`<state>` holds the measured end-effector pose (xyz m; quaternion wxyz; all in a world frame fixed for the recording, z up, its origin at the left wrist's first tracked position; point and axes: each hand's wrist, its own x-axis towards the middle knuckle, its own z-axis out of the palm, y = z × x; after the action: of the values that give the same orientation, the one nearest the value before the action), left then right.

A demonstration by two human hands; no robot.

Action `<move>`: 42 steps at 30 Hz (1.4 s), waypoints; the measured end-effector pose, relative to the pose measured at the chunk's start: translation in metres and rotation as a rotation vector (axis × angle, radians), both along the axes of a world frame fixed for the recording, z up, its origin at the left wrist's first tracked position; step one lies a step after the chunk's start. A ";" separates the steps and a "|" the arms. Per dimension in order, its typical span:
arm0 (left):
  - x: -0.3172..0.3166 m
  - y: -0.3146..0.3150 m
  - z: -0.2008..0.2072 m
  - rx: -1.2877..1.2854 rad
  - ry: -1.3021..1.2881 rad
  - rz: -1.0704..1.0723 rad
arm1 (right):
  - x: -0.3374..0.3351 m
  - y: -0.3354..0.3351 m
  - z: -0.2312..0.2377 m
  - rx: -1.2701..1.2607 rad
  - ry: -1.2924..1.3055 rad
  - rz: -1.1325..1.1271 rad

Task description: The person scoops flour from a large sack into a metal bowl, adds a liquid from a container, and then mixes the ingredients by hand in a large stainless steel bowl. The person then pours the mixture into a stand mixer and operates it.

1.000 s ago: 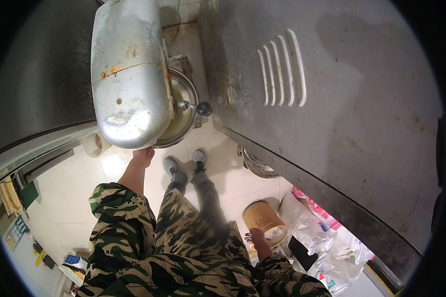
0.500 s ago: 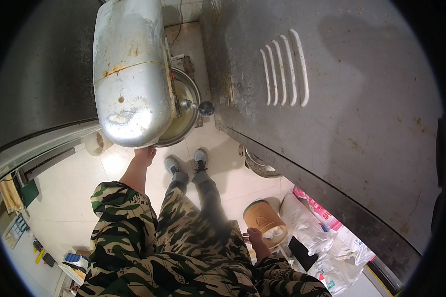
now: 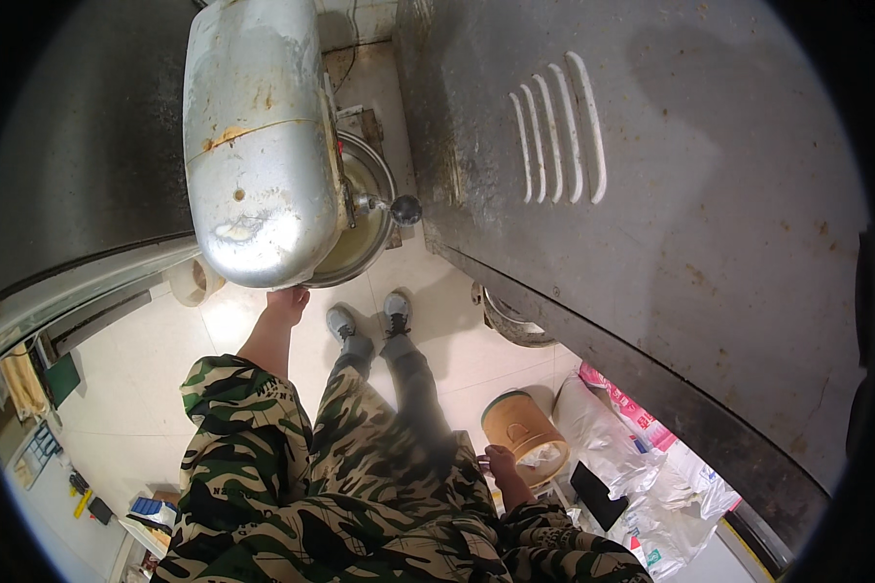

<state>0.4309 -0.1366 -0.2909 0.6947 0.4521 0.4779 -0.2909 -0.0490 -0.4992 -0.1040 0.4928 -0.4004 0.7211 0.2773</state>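
A big silver stand mixer, worn and rust-stained, stands ahead of me at the upper left. Beneath its head sits a round metal mixing bowl with pale contents; a lever with a black ball knob juts out over it. My left hand reaches up to the bowl's near rim, where the mixer head hides most of its fingers. Down by my right side, my right hand is closed with its fingers curled in; whatever it may hold is too small to make out. It is nearest to an orange-brown bucket.
A large grey metal cabinet with slotted vents fills the right. Plastic bags and a dark flat object lie beside the bucket. A round metal vessel shows below the cabinet. Left stands a pale round container.
The view has shifted very slightly. Both hands keep their places, the left at the bowl's rim and the right low beside the bucket.
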 end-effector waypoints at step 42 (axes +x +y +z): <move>0.004 -0.013 0.017 0.067 0.007 -0.014 | 0.011 0.007 -0.008 -0.016 -0.087 0.042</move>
<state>0.4346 -0.1492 -0.2742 0.6755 0.4774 0.4867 -0.2809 -0.0383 -0.4927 -0.1122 0.5147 -0.4310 0.6926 0.2641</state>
